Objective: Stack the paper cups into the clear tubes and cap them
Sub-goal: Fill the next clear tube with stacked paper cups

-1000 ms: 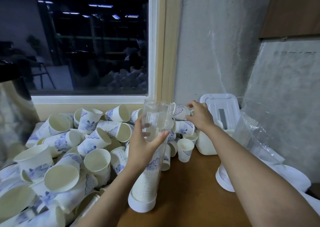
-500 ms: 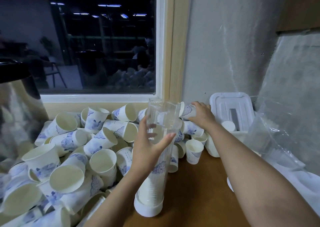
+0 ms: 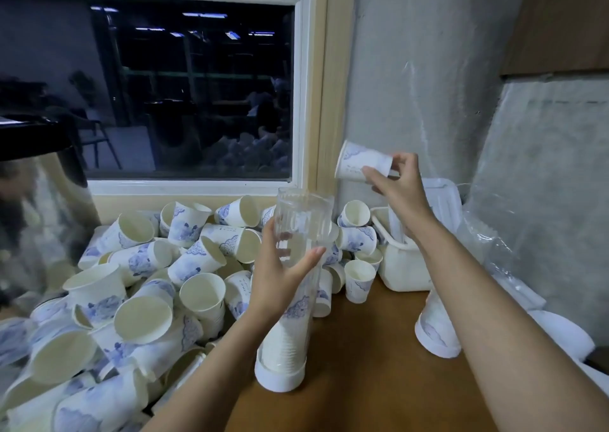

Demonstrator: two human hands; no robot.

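Note:
A clear tube (image 3: 304, 220) stands upright on the wooden table (image 3: 362, 375) in a white base cap (image 3: 279, 376), its lower half filled with nested paper cups. My left hand (image 3: 280, 276) grips the tube around its middle. My right hand (image 3: 397, 184) holds one white paper cup with blue print (image 3: 359, 165) on its side in the air, above and to the right of the tube's open top, its mouth facing left. A big heap of loose paper cups (image 3: 148, 283) covers the table's left side up to the window.
A second, filled tube (image 3: 435, 329) lies partly hidden under my right forearm. A white plastic box (image 3: 403, 268) with its lid (image 3: 445, 200) stands against the wall at the right. Crumpled clear plastic (image 3: 501, 250) lies at the far right. A shiny metal vessel (image 3: 39, 220) stands at left.
My right hand has lifted a cup out of the heap and raised it above and right of the tube's top. My left hand keeps its hold on the tube.

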